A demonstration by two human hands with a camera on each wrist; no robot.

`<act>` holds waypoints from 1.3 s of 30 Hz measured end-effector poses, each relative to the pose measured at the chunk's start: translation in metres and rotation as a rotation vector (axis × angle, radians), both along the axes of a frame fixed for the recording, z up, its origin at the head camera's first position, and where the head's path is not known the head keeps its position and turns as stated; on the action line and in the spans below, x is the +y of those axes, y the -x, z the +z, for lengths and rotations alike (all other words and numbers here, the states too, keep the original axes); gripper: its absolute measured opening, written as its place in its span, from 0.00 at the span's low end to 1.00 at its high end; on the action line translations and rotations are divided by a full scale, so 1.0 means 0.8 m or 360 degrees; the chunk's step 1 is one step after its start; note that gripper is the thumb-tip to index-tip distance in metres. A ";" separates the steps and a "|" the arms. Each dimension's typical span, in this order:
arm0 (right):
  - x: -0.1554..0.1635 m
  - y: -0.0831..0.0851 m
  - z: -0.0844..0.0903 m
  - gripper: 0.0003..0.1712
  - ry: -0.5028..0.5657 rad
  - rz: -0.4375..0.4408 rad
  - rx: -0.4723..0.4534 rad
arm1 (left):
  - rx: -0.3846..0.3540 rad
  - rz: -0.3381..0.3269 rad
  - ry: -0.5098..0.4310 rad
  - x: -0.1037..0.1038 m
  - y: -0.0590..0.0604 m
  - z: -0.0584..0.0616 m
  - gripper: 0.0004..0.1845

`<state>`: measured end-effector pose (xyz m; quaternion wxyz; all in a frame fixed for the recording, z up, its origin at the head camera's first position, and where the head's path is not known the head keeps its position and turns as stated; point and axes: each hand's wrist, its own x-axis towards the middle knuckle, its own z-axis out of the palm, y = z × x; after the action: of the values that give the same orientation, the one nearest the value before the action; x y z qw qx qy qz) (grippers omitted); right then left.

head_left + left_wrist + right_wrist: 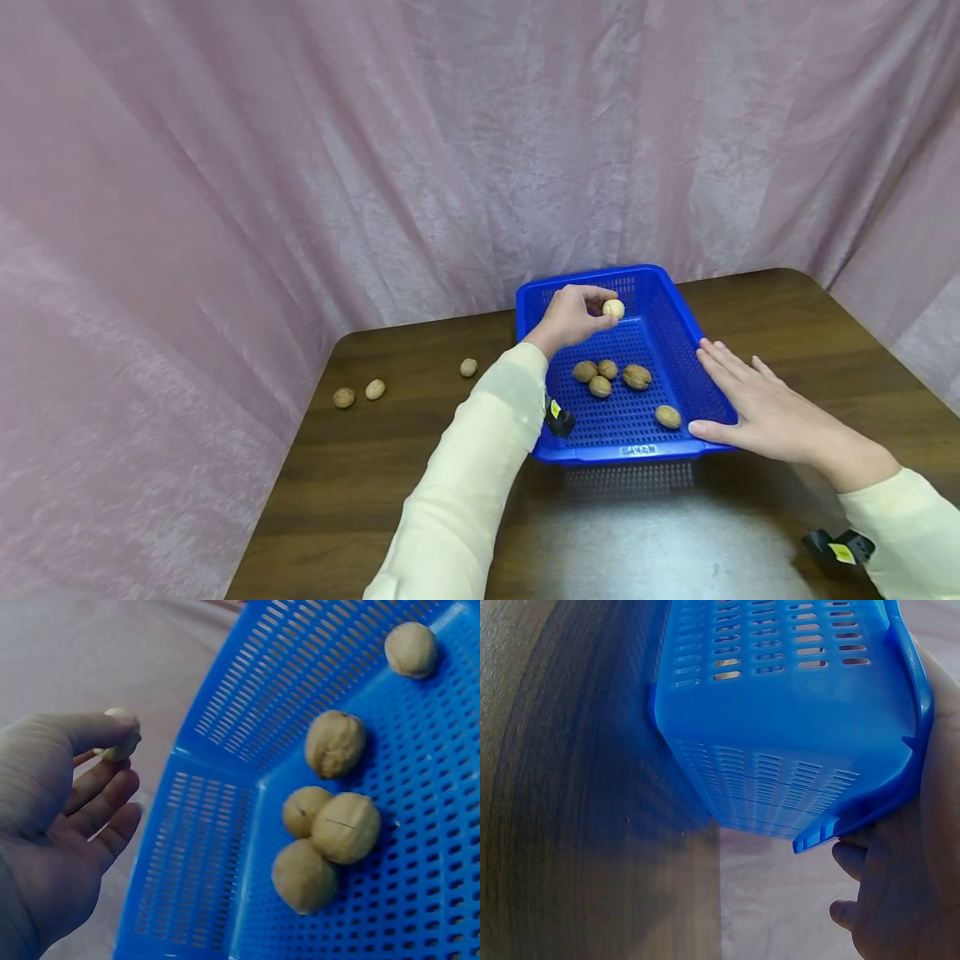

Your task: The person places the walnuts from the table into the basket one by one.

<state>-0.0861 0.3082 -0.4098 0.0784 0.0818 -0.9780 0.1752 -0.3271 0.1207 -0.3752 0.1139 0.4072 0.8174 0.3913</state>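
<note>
My left hand [576, 315] pinches a pale walnut [613, 309] between thumb and fingers over the far part of the blue plastic basket [637, 452]. In the left wrist view the same walnut [120, 735] shows at the fingertips, partly covered by the thumb. Several walnuts [637, 377] lie on the basket floor, most of them grouped near its middle, with a lone walnut [667, 417] at the near right corner. With its fingers extended, my right hand [776, 417] rests on the basket's right rim. The right wrist view shows this hand [900, 885] against the rim.
On the wooden table [360, 500], left of the basket, lie three more walnuts: one [468, 367] nearer the basket, and a brown one [343, 397] beside a paler one [376, 389] by the left edge. A pink curtain [450, 167] hangs behind the table.
</note>
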 end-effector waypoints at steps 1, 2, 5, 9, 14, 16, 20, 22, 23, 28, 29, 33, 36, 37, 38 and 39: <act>0.000 0.000 0.000 0.57 0.0000 0.0001 0.0000 | -0.0031 -0.0030 0.0016 -0.001 0.000 -0.004 0.20; -0.001 0.000 0.000 0.57 -0.0002 0.0001 0.0000 | -0.0054 -0.0062 0.0036 -0.001 0.000 -0.008 0.20; -0.001 -0.001 0.001 0.57 0.0001 0.0001 0.0003 | -0.0102 -0.0154 0.0110 -0.003 -0.002 -0.018 0.19; -0.001 -0.002 0.002 0.57 0.0003 0.0005 -0.0010 | -0.0027 -0.0242 0.0262 -0.004 -0.007 -0.029 0.19; -0.001 -0.003 0.002 0.57 -0.0011 0.0006 0.0002 | 0.0051 -0.0340 0.0388 -0.005 -0.010 -0.037 0.20; -0.001 -0.004 0.001 0.57 -0.0012 0.0003 0.0000 | 0.0049 -0.0382 0.0418 -0.005 -0.011 -0.042 0.19; -0.001 -0.005 0.001 0.57 -0.0006 0.0001 -0.0007 | 0.0063 -0.0428 0.0505 -0.005 -0.014 -0.050 0.17; -0.002 -0.006 0.001 0.57 -0.0007 0.0001 -0.0008 | 0.0091 -0.0431 0.0549 -0.005 -0.016 -0.051 0.17; -0.003 -0.007 0.002 0.57 -0.0010 0.0001 -0.0006 | 0.0106 -0.0430 0.0572 -0.005 -0.018 -0.051 0.17; -0.003 -0.008 0.002 0.57 -0.0014 0.0003 0.0001 | 0.0156 -0.0456 0.0652 -0.006 -0.020 -0.051 0.18; -0.003 -0.008 0.002 0.57 -0.0015 0.0001 0.0001 | 0.0157 -0.0464 0.0662 -0.006 -0.020 -0.050 0.19; -0.003 -0.008 0.003 0.57 -0.0015 0.0000 0.0001 | 0.0166 -0.0494 0.0688 -0.006 -0.019 -0.050 0.19; -0.003 -0.008 0.003 0.57 -0.0004 -0.0003 -0.0010 | 0.0168 -0.0510 0.0710 -0.005 -0.019 -0.051 0.20; -0.003 -0.007 0.003 0.57 -0.0001 -0.0004 -0.0013 | 0.0166 -0.0514 0.0718 -0.005 -0.019 -0.051 0.20; -0.004 -0.007 0.003 0.57 0.0003 -0.0005 -0.0015 | 0.0168 -0.0517 0.0726 -0.006 -0.019 -0.051 0.20; -0.004 -0.007 0.003 0.57 0.0006 -0.0004 -0.0017 | 0.0172 -0.0519 0.0733 -0.006 -0.019 -0.051 0.20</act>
<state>-0.0803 0.3052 -0.4075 0.0735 0.0794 -0.9782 0.1773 -0.3123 0.1162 -0.4164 0.2210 0.5169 0.8134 0.1496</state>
